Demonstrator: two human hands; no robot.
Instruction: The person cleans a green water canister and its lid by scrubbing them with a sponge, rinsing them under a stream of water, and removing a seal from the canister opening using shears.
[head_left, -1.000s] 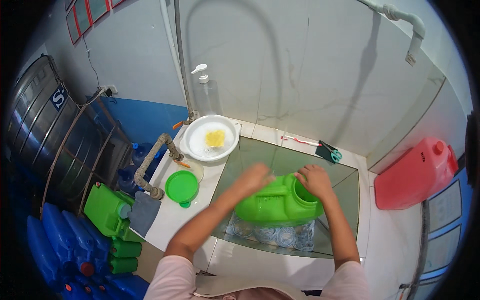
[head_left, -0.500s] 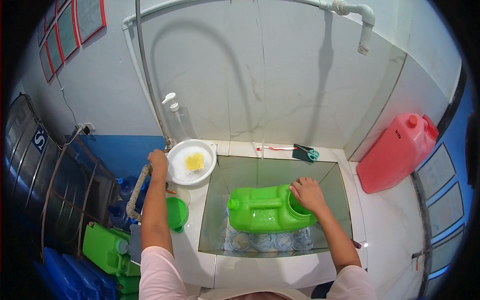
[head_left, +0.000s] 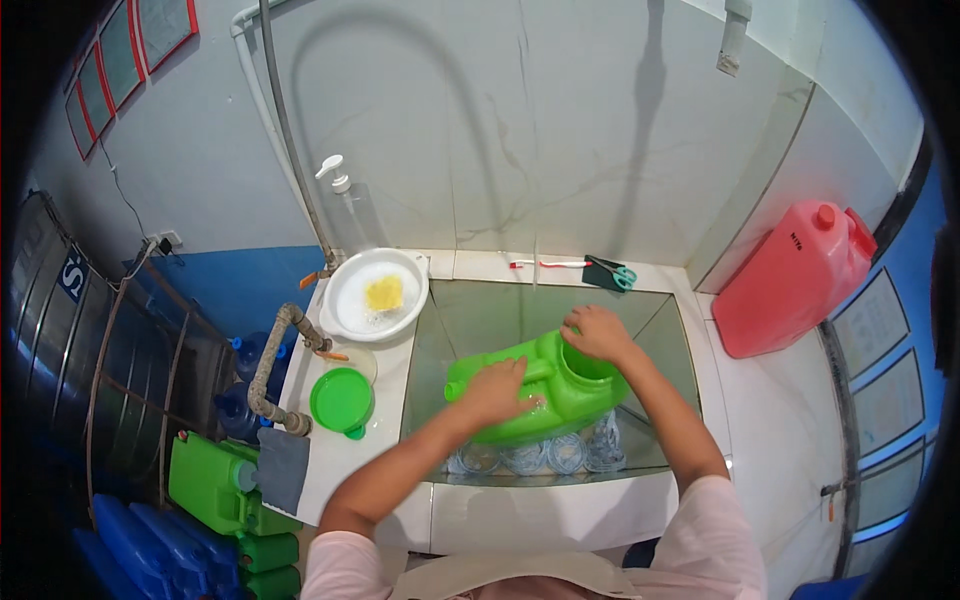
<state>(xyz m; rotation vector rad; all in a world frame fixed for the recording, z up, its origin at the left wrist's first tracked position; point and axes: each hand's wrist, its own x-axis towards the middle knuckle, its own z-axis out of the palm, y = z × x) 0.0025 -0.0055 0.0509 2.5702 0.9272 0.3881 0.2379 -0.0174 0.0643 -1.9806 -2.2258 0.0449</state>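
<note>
A green plastic jug (head_left: 580,400) lies on its side, tilted, in the sunken sink (head_left: 470,300). My right hand (head_left: 597,333) grips the far rim of its wide round opening, fingers hooked over the edge. Across the jug's moulded handle lies my left hand (head_left: 492,392), slightly blurred, with thumb and fingers on either side of it. The jug's small spout (head_left: 455,390) points left. Below the jug, several round clear shapes (head_left: 525,458) show at the sink's near side; I cannot make out what they are.
Left of the sink stand a white basin (head_left: 340,300) of suds with a yellow sponge (head_left: 384,294), a green lid (head_left: 341,400), a pump bottle (head_left: 357,215) and a bent pipe (head_left: 262,375). Behind lie a toothbrush (head_left: 550,265) and scissors (head_left: 622,277). A red jug (head_left: 790,285) stands right.
My left hand has left the valve beside the white basin and come over onto the green jug's handle. The jug has tilted, its open end now higher. The view has shifted slightly.
</note>
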